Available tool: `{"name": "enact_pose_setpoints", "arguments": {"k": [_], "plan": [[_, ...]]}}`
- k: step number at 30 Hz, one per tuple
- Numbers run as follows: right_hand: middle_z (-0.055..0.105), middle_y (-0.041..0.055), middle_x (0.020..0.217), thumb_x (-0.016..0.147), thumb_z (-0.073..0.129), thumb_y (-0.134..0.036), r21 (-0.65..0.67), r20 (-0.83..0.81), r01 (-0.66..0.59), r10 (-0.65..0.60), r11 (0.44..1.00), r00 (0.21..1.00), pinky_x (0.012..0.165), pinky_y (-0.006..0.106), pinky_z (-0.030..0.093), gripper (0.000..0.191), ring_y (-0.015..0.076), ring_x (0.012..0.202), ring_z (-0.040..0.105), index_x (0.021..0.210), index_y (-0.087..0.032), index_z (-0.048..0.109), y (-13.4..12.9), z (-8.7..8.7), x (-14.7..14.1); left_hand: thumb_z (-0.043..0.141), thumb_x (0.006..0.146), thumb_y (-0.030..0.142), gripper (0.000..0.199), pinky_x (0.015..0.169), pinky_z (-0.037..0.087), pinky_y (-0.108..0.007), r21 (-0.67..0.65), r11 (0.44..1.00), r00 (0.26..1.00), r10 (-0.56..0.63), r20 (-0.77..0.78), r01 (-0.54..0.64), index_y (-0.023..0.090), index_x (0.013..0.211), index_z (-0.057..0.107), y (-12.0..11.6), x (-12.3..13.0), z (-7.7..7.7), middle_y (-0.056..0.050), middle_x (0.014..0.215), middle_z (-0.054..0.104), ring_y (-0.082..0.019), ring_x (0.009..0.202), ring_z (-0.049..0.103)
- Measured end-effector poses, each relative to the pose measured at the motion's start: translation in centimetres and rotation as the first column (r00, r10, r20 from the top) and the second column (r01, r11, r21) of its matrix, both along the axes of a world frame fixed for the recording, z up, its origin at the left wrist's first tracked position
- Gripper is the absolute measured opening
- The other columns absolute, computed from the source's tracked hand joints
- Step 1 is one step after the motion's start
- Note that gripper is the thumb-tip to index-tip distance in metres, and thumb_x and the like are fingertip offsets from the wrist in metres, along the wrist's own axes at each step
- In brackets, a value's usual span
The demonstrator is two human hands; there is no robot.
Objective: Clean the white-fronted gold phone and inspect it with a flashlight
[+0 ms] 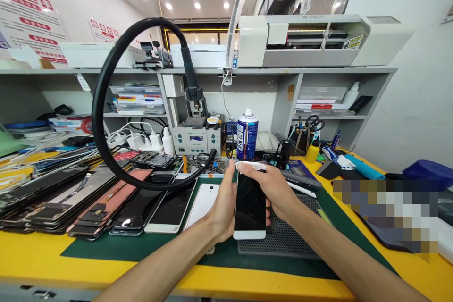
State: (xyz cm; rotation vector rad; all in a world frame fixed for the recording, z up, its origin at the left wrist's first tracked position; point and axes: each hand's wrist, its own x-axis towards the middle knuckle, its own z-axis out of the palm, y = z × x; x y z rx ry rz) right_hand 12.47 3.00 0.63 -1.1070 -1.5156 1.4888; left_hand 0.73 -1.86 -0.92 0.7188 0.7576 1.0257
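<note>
Between my two hands I hold a white-framed smartphone [250, 205] upright, its dark screen facing me. My left hand [223, 207] is closed along the phone's left edge, thumb near the top corner. From the right, my right hand [278, 188] grips the other edge, with its thumb lying across the white top end and fingertips showing beside the lower edge. Behind my left hand a white phone [203, 205] lies back up on the green mat [141, 249]. Below and behind my right hand is a grey perforated pad [283, 240].
Stacks of phone screens [67, 193] and several phones cover the left side. A hot air station [197, 139] with a looping black hose [97, 94] stands behind. A blue spray can [247, 134] is just beyond my hands. Tools and a yellow bottle [313, 151] sit at the right.
</note>
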Motion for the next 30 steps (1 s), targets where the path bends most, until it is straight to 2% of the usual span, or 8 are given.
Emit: {"name": "enact_pose_setpoints", "arguments": {"k": [7, 11, 14, 18, 23, 27, 30], "plan": [[0.051, -0.0040, 0.039, 0.074, 0.074, -0.064, -0.035, 0.003, -0.067, 0.067, 0.997, 0.998, 0.023, 0.023, 0.033, 0.046, 0.0143, 0.026, 0.045, 0.086, -0.021, 0.067, -0.1, 0.0, 0.0, 0.036, 0.079, 0.087, 0.088, 0.065, 0.056, -0.040, -0.009, 1.000, 0.999, 0.027, 0.028, -0.026, 0.008, 0.086, 0.074, 0.7, -0.5, -0.8, -0.013, 0.066, 0.068, -0.026, 0.061, 0.065], [0.054, -0.0052, 0.044, 0.076, 0.075, -0.058, -0.018, -0.002, -0.080, 0.080, 0.997, 0.997, 0.023, 0.024, 0.036, 0.040, 0.0137, 0.028, 0.045, 0.092, -0.023, 0.065, 0.0, -0.5, -0.1, 0.041, 0.085, 0.079, 0.078, 0.073, 0.056, -0.041, -0.010, 0.999, 0.990, 0.032, 0.135, -0.031, 0.011, 0.109, 0.071, 0.8, -0.6, -0.5, -0.014, 0.080, 0.073, -0.031, 0.078, 0.071], [0.054, -0.0062, 0.046, 0.077, 0.075, -0.055, 0.022, 0.021, -0.103, 0.103, 0.994, 0.995, 0.024, 0.022, 0.035, 0.038, 0.0118, 0.029, 0.043, 0.093, -0.022, 0.064, 0.0, -0.7, -0.2, 0.041, 0.088, 0.075, 0.075, 0.076, 0.056, -0.041, -0.022, 1.000, 0.980, 0.024, 0.197, -0.020, 0.011, 0.118, 0.067, 0.6, -0.7, 0.0, -0.014, 0.087, 0.075, -0.032, 0.084, 0.072], [0.055, -0.0078, 0.051, 0.076, 0.078, -0.049, 0.054, 0.016, -0.087, 0.086, 0.995, 0.996, 0.027, 0.021, 0.033, 0.040, 0.0100, 0.032, 0.042, 0.102, -0.023, 0.062, -0.3, -0.4, -0.3, 0.042, 0.089, 0.073, 0.073, 0.077, 0.055, -0.042, -0.048, 0.998, 0.973, 0.044, 0.226, -0.034, 0.011, 0.121, 0.066, 0.5, -0.9, 0.6, -0.015, 0.091, 0.075, -0.033, 0.086, 0.072], [0.057, -0.0078, 0.058, 0.073, 0.081, -0.043, 0.080, 0.010, -0.067, 0.067, 0.994, 0.998, 0.039, 0.021, 0.037, 0.041, 0.0085, 0.041, 0.045, 0.103, -0.021, 0.064, -0.5, -0.2, -0.4, 0.041, 0.089, 0.073, 0.075, 0.079, 0.054, -0.044, -0.049, 0.999, 0.959, 0.019, 0.284, -0.005, 0.010, 0.121, 0.067, 0.5, -1.1, 1.2, -0.016, 0.095, 0.075, -0.035, 0.089, 0.072], [0.066, -0.0029, 0.073, 0.065, 0.086, -0.043, 0.046, -0.005, -0.047, 0.047, 0.998, 0.999, 0.054, 0.025, 0.046, 0.053, 0.0149, 0.060, 0.060, 0.107, -0.019, 0.064, -0.4, -0.3, -0.3, 0.038, 0.092, 0.069, 0.073, 0.083, 0.053, -0.045, -0.020, 1.000, 0.943, -0.009, 0.334, 0.016, 0.008, 0.119, 0.068, 0.7, -1.5, 1.5, -0.018, 0.097, 0.075, -0.036, 0.091, 0.071], [0.070, -0.0006, 0.084, 0.063, 0.088, -0.041, 0.043, -0.033, -0.113, 0.114, 0.993, 0.993, 0.065, 0.027, 0.049, 0.054, 0.0193, 0.078, 0.065, 0.106, -0.019, 0.064, -0.4, -0.4, -0.3, 0.038, 0.093, 0.068, 0.073, 0.085, 0.052, -0.045, -0.022, 1.000, 0.940, 0.006, 0.341, 0.001, 0.007, 0.117, 0.069, 0.9, -1.9, 1.5, -0.019, 0.098, 0.075, -0.035, 0.093, 0.071]]}}
